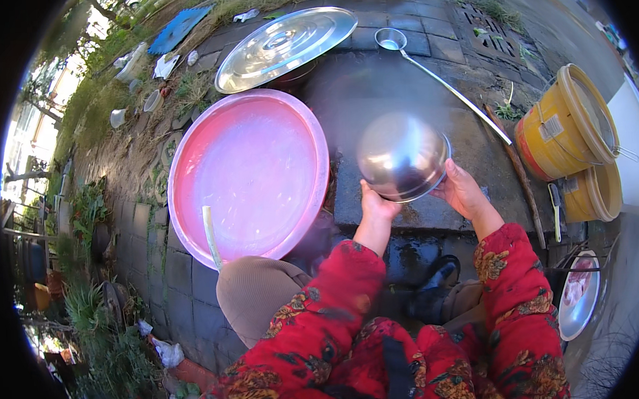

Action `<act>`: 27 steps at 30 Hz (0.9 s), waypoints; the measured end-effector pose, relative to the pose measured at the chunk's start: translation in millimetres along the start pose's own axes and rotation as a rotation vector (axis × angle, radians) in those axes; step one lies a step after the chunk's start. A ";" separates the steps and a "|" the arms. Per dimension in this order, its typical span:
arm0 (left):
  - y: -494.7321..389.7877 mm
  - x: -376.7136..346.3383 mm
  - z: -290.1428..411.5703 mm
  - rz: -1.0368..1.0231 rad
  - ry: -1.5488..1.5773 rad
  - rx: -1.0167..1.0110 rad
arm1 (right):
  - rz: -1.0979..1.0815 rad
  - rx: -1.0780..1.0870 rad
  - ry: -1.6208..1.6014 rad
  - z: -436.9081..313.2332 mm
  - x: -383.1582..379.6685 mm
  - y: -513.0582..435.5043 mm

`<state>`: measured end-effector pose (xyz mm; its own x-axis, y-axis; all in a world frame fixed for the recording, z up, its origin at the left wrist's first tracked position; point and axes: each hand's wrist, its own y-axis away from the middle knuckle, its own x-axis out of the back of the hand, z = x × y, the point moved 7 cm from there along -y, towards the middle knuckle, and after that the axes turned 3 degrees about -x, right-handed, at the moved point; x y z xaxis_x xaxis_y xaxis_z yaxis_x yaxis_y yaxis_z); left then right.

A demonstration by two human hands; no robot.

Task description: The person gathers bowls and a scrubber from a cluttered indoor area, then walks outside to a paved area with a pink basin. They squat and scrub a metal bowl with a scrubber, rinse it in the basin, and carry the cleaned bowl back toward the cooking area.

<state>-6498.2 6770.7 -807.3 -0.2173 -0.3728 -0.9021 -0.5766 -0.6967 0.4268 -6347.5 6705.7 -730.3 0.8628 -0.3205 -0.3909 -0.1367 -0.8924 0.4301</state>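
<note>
I hold a shiny stainless steel bowl (403, 155) over a wet stone slab (479, 192), with its rounded outside turned up towards me. My left hand (379, 206) grips the near left part of its rim. On the right side of the rim, my right hand (462, 189) has hold as well; some fingers of both hands are hidden by the bowl. To the left stands a large pink plastic basin (319, 130), with a pale hose (211, 236) over its near edge. Whether water fills the basin is hard to tell through the glare.
A round metal lid (286, 48) leans behind the basin. A long-handled metal ladle (454, 91) and a wooden stick (522, 188) lie right of the bowl. Further right are two yellow buckets (554, 130), a pale-handled tool (555, 210) and a dish (571, 325) holding what looks like raw meat.
</note>
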 end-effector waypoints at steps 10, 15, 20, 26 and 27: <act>-42.6 -41.1 138.6 0.382 -1.364 -0.210 | 0.144 0.356 0.330 -60.6 -20.8 7.7; -25.4 -97.2 369.2 0.234 -2.223 -0.243 | 0.147 0.301 0.601 -37.8 -17.3 1.3; 74.5 -7.8 456.0 0.713 -1.835 -0.164 | 0.093 0.298 0.537 -22.4 -20.3 2.3; 85.5 105.3 458.5 0.959 -1.242 -0.455 | 0.091 0.259 0.297 -11.4 -24.5 0.2; 82.7 113.2 466.4 0.987 -1.276 -0.537 | 0.091 0.255 0.259 -9.4 -26.3 -1.2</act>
<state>-6937.9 6956.7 -903.8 -0.9056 -0.2522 0.3410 0.4090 -0.7319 0.5451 -6365.4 6718.2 -712.9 0.9315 -0.3406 -0.1279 -0.3073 -0.9248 0.2243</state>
